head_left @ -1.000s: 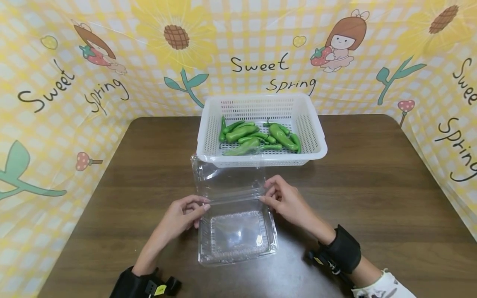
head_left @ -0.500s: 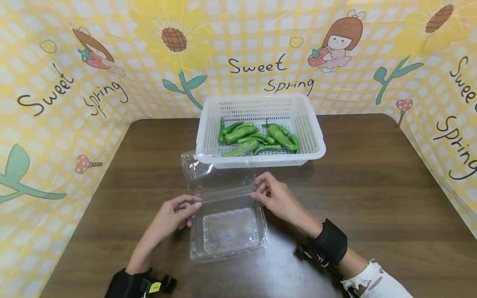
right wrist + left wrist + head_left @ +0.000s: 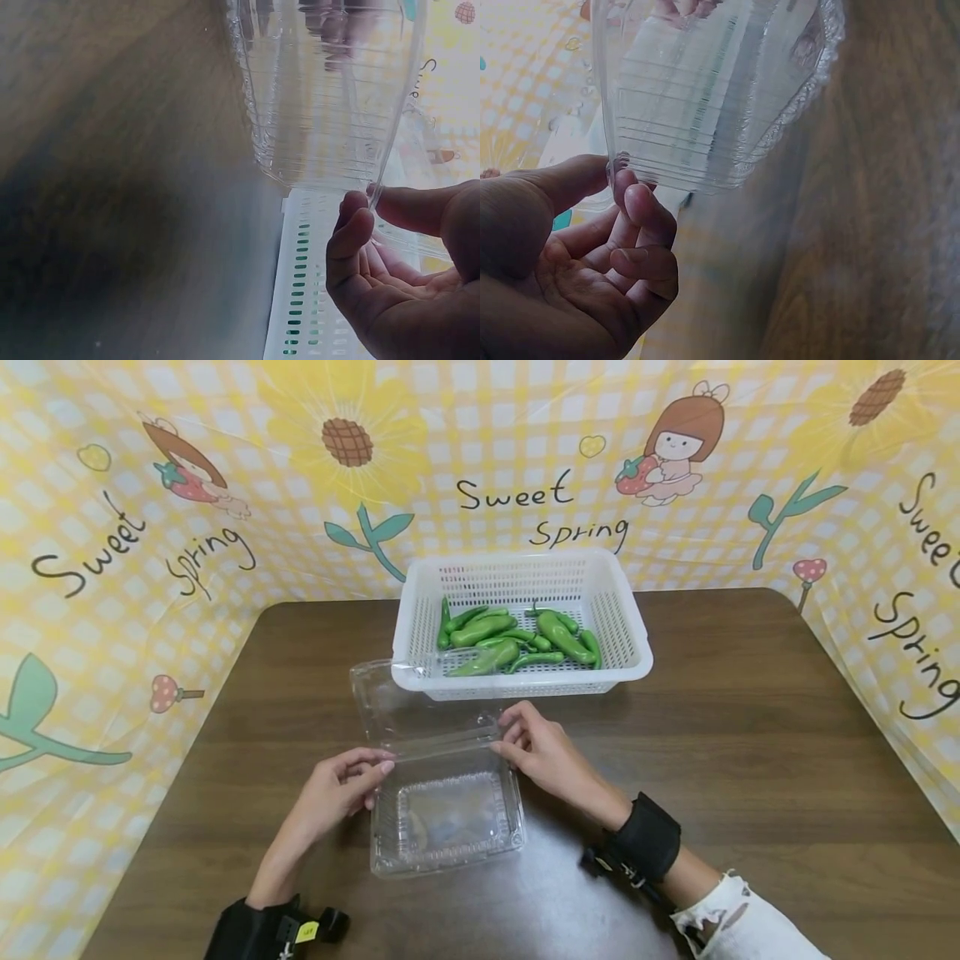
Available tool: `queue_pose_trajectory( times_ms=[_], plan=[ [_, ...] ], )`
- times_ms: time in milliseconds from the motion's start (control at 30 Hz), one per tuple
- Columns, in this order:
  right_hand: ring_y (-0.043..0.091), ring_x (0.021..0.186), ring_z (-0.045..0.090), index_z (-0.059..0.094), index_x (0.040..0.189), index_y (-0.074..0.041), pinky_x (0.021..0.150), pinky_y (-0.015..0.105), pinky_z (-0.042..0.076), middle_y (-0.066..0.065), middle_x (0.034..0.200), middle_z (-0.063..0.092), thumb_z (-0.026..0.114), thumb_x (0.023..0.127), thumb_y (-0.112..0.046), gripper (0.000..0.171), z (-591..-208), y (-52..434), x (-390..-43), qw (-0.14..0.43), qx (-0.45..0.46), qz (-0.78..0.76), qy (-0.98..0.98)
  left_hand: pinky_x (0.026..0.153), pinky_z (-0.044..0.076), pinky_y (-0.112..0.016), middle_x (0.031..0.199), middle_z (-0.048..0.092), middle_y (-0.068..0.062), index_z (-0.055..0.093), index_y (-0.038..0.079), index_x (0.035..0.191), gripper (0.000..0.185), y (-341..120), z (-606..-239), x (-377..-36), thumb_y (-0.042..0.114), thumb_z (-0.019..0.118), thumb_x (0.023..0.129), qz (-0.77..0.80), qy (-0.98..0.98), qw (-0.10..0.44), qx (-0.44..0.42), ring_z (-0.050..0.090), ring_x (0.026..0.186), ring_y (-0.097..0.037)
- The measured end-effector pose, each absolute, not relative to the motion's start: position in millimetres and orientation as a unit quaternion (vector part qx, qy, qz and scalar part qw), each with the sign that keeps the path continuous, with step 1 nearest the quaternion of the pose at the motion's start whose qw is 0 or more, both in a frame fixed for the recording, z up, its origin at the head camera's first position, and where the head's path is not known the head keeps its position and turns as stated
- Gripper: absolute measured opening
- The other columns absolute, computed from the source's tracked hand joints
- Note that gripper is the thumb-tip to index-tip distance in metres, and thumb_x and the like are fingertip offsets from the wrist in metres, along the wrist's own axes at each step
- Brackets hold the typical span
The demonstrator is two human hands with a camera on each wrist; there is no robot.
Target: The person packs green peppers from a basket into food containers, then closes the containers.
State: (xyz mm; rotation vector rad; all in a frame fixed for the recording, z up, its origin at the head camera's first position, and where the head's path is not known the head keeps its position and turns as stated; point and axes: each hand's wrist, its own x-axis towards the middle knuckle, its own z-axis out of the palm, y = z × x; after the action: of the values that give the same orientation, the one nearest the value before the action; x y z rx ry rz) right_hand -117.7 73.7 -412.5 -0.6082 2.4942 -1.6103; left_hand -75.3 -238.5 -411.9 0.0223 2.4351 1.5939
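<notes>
1. Head view: clear plastic clamshell box (image 3: 446, 814) sits open on the brown worktop (image 3: 750, 760), its lid leaning toward the white basket (image 3: 633, 647) of green peppers (image 3: 558, 635). Left hand (image 3: 341, 785) and right hand (image 3: 536, 752) each pinch the hinge-side rim.
2. Left wrist view: thumb and fingers (image 3: 641, 206) pinch the thin wall; it looks light, flexible, slippery, best held by the rim.
3. Right wrist view: the grip point is partly hidden behind glare.

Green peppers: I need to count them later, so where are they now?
In the head view, the green peppers lie in the white basket at the table's far middle, behind the clear box.
</notes>
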Motion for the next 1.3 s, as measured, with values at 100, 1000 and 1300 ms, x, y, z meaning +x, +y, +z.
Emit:
queue_pose_trajectory(
  times_ms=[100,1000,1300],
  plan=[
    [0.013,0.069,0.06,0.054,0.112,-0.002,0.062,0.025,0.054,0.007,0.087,0.067,0.071,0.091,-0.01,0.028,-413.7,71.3,-119.5,0.049,-0.203,-0.525,0.825,0.044,0.042,-0.029,0.066,0.059,-0.009,0.068,0.007,0.118,0.034,-239.9,-412.0,-76.2,0.032,0.066,0.096,0.542,0.833,0.115,0.002,0.049,0.051,-0.012],
    [0.01,0.071,0.061,0.055,0.12,-0.002,0.066,0.024,0.053,0.006,0.087,0.067,0.065,0.097,-0.023,0.032,-414.1,70.9,-128.2,0.052,-0.219,-0.499,0.837,0.043,0.042,-0.03,0.067,0.06,-0.008,0.066,0.004,0.115,0.033,-244.2,-413.8,-79.2,0.032,0.065,0.097,0.534,0.84,0.092,0.013,0.049,0.05,-0.015],
    [0.013,0.08,0.064,0.064,0.115,-0.003,0.073,0.029,0.054,0.006,0.093,0.069,0.056,0.103,-0.027,0.029,-388.4,94.8,-129.9,0.041,-0.237,-0.401,0.884,0.043,0.042,-0.03,0.066,0.059,-0.008,0.066,0.004,0.116,0.033,-243.2,-413.1,-78.5,0.032,0.064,0.097,0.537,0.839,0.087,0.011,0.049,0.049,-0.014]
  ],
)
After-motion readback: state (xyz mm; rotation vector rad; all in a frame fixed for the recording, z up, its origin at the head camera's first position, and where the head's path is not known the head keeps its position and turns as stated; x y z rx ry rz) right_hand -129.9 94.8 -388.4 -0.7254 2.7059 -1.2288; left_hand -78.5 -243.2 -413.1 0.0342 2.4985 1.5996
